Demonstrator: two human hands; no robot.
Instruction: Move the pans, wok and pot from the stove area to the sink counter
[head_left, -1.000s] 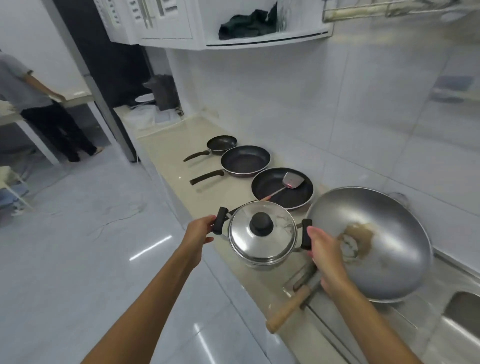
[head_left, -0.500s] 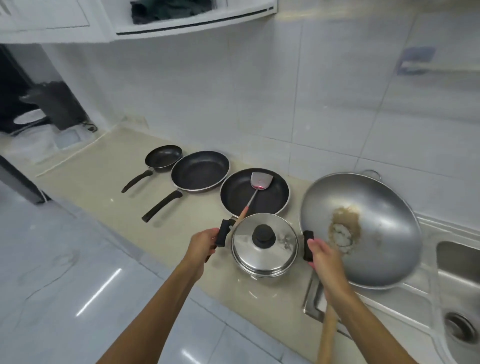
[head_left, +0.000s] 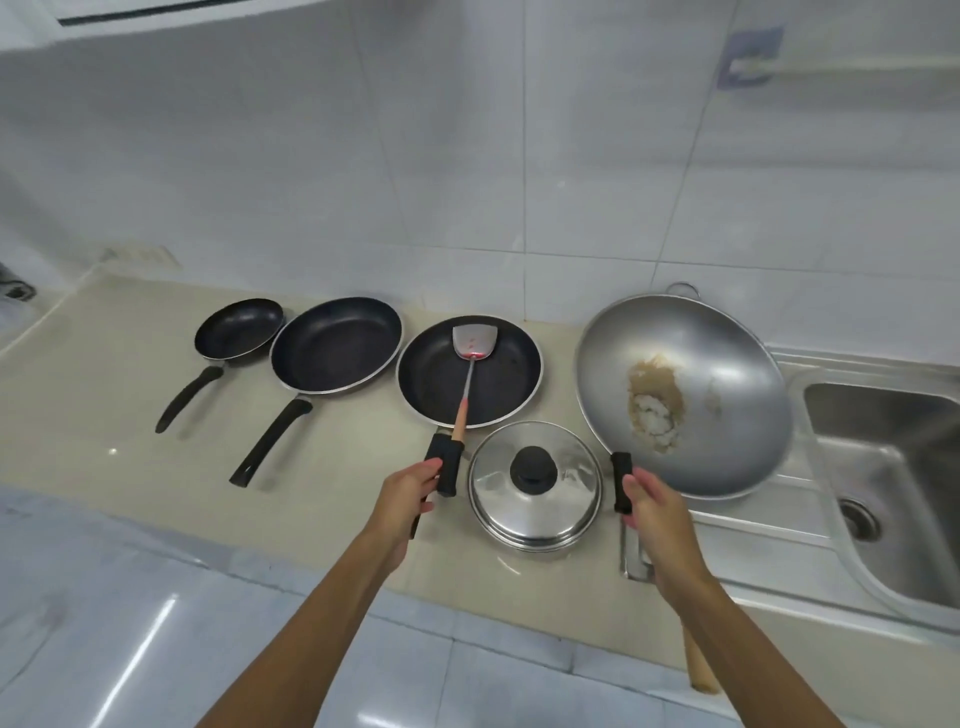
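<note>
Far left on the beige counter (head_left: 104, 364): small pan (head_left: 239, 328), black, handle pointing toward the counter's front edge. Just right of it, nearly rim to rim: a larger pan (head_left: 336, 344), long black handle angled down-left. Next right: third pan (head_left: 469, 371), with a spatula (head_left: 474, 343) lying in it, metal blade near the far rim, wooden handle crossing the near rim toward the pot's left grip.

Nearer the front edge, between third pan and wok: pot (head_left: 535, 486), steel, covered by a shiny lid (head_left: 566, 514) with a black knob (head_left: 531, 464). Appears set on the counter, its right side just beside the sink unit's steel edge; contact underneath not visible. Left hand (head_left: 408, 491) curled around the pot's left black grip, thumb over the top, fingers wrapped under. Right hand (head_left: 652, 501) closed likewise on the right black grip, thumb on its inner side.

Right of the pot: wok (head_left: 685, 389), large, steel, tilted toward the viewer, a patch of brown and white residue in its bowl, small loop handle at the far rim. Resting partly over the sink's drainboard, with a wooden handle poking out past the counter edge below the right forearm.

Far right: sink (head_left: 893, 467), steel basin with drain in view.
</note>
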